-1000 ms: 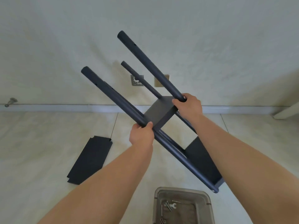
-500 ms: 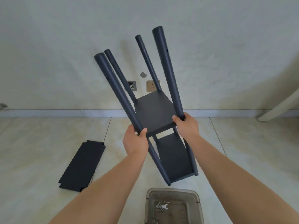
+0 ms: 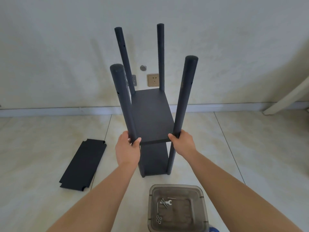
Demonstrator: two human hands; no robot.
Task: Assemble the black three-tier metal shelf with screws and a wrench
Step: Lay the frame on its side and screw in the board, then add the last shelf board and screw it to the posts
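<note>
A half-built black shelf [image 3: 151, 114] stands upright on the tiled floor [image 3: 250, 148] at the centre of the view, its four round posts rising above the two panels already fitted. The upper fitted panel [image 3: 150, 118] sits about midway up the posts; the lower one [image 3: 153, 159] lies near the floor beneath it. The left hand [image 3: 127, 150] is wrapped around the near left post [image 3: 122, 102] just where it meets the front edge of the upper panel, thumb across the post's front. The right hand [image 3: 182, 143] is closed around the near right post [image 3: 184, 97] at the same height, fingers curled behind it. The two far posts stand at about 12 o'clock from the hands, against the pale wall [image 3: 66, 47].

A third loose panel [image 3: 83, 164] lies flat on the floor at 9 o'clock from the shelf, well apart from it, with notched corners. At 6 o'clock from the shelf, near its feet, sits a clear plastic tub [image 3: 177, 208]. Inside it lie a small wrench [image 3: 167, 202], several long screws [image 3: 164, 202] crossing beside it, and a cluster of small washers or nuts [image 3: 158, 219] toward the tub's near left corner; which they are cannot be told.

On the wall behind the shelf, at 12 o'clock, are a socket [image 3: 153, 80] between the far posts and a round grey cap [image 3: 143, 67] just above and left of it.
</note>
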